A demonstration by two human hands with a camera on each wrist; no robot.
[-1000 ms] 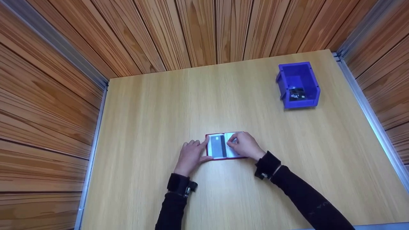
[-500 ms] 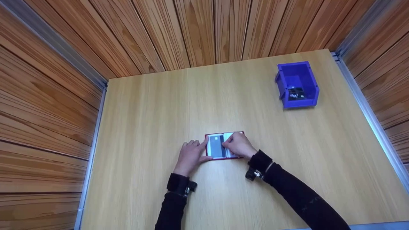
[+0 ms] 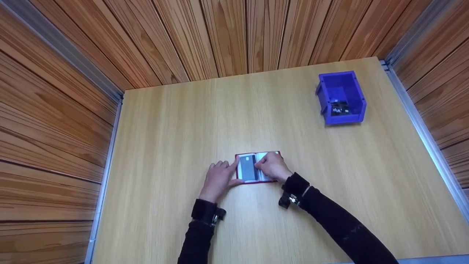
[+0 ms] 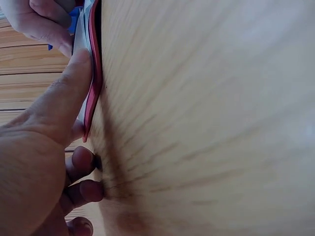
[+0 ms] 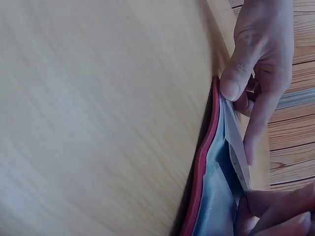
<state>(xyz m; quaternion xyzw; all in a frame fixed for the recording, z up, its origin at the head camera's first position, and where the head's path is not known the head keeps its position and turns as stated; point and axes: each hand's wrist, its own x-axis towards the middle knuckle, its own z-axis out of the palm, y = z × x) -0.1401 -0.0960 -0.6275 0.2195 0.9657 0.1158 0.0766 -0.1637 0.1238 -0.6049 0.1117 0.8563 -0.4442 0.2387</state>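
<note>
A small red card holder (image 3: 260, 157) lies opened flat on the table, with clear sleeves inside. On its left page is a grey card (image 3: 247, 169) with a small light square near the top. My left hand (image 3: 217, 178) presses the left page, its thumb and forefinger spread toward two corners. In the left wrist view its thumb lies straight along the red cover (image 4: 93, 64). Fingers of my right hand (image 3: 274, 167) pinch the card's right edge, near the fold. The right wrist view has that edge lifted from the sleeve; the right hand hides much of the other page.
A purple bin (image 3: 344, 120) stands at the back right of the table (image 3: 176, 128), with a black card marked "Vip" (image 3: 340, 107) inside. Wood-patterned walls (image 3: 227, 36) and metal rails (image 3: 421, 128) bound the table.
My right hand has moved left from the right page to the card's right edge and now pinches it. The card has shifted slightly left. My left hand has stayed in place.
</note>
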